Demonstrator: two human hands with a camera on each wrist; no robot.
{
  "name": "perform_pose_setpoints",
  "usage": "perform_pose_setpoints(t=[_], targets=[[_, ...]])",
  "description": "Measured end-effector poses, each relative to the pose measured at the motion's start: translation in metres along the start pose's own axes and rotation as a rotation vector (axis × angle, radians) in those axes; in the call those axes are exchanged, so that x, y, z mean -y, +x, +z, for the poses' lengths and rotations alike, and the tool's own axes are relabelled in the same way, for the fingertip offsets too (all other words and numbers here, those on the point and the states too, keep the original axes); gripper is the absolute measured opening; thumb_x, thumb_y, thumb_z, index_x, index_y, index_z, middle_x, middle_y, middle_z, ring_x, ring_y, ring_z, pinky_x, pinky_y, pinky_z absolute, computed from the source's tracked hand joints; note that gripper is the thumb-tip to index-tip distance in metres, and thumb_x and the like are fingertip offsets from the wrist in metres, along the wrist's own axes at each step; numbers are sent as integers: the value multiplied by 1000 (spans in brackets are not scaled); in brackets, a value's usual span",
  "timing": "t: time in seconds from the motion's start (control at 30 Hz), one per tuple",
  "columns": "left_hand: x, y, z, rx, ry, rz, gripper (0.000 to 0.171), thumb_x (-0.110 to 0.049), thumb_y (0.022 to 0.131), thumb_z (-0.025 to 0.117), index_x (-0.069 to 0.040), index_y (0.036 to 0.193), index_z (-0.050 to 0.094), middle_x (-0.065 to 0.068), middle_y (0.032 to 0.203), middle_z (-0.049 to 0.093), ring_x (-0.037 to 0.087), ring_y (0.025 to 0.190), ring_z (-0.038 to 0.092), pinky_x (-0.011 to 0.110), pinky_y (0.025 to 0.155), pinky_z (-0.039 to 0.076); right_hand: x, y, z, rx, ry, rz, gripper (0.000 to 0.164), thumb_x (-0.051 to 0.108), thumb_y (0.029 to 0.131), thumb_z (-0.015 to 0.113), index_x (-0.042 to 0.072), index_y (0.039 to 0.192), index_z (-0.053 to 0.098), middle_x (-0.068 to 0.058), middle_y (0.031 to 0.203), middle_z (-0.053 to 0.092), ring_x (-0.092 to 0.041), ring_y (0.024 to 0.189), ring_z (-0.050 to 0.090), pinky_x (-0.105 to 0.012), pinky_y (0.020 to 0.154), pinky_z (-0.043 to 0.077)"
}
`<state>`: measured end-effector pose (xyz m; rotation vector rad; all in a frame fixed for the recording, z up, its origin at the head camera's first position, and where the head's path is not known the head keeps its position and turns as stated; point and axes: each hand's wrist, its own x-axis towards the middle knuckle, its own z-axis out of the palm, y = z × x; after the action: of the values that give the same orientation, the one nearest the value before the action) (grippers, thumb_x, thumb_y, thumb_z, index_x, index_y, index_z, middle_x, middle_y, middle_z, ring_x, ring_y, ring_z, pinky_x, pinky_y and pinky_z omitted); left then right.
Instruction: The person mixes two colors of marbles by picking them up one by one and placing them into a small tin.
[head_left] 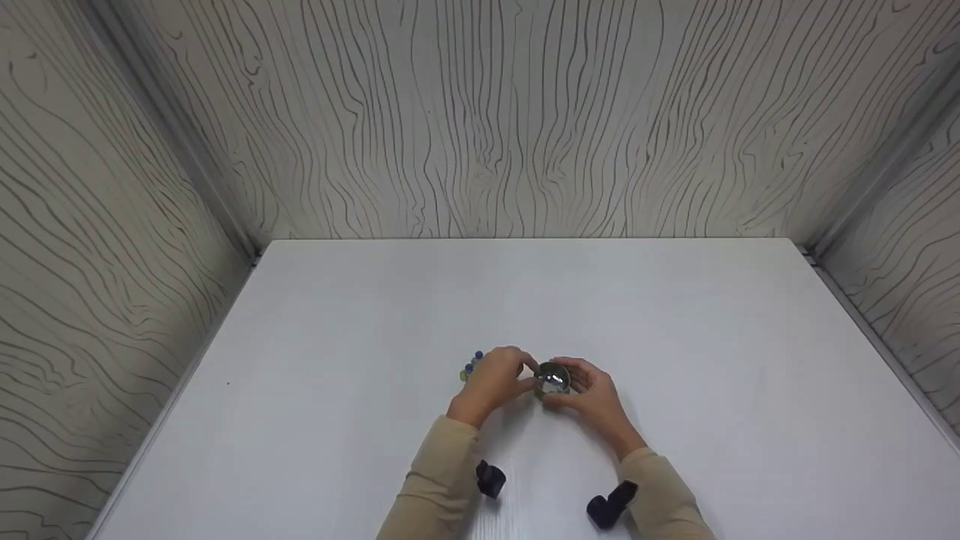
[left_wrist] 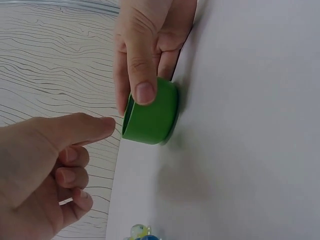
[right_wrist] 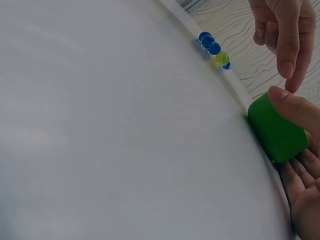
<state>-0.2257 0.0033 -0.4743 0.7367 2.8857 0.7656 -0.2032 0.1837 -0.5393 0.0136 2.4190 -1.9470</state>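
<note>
A small green cup (left_wrist: 152, 117) stands on the white table, its open end up. In the head view, something shiny glints inside the cup (head_left: 553, 378), too small to make out. My right hand (head_left: 596, 397) holds the cup by its side, the thumb (right_wrist: 295, 107) in front and the fingers around behind. At the rim is my left hand (head_left: 495, 380), its thumb and forefinger stretched toward the opening and the other fingers curled. No object shows between its fingertips. Beside the left hand lie several glass marbles (right_wrist: 214, 47), blue and yellow-green.
The white table (head_left: 337, 315) is bounded by wood-grain patterned walls (head_left: 480, 135) at the back and sides. Black wrist-worn devices (head_left: 490, 478) sit by both sleeves, just above the table's near part.
</note>
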Motion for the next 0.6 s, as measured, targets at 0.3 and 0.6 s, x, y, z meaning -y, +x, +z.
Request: perform_pose_setpoints(t=[0.3,0.6], targets=[[6,-5,-4,-9,-36,-19,18,-17,86,71,-9,102,74,5,91,71,9,76,55,21,70,48,1,1,2,-7,-14,12,60,7,69,84,5,124,60,-16,132,61,-31,131,53,-36,110,40],[14,-12,-6,-34,-47,-56,17,-18,86,70,-11,101,74,3,80,64,6,70,45,20,64,39,0,1,1,-15,-43,10,61,8,69,84,5,125,60,-16,133,61,-31,131,53,-37,110,41]])
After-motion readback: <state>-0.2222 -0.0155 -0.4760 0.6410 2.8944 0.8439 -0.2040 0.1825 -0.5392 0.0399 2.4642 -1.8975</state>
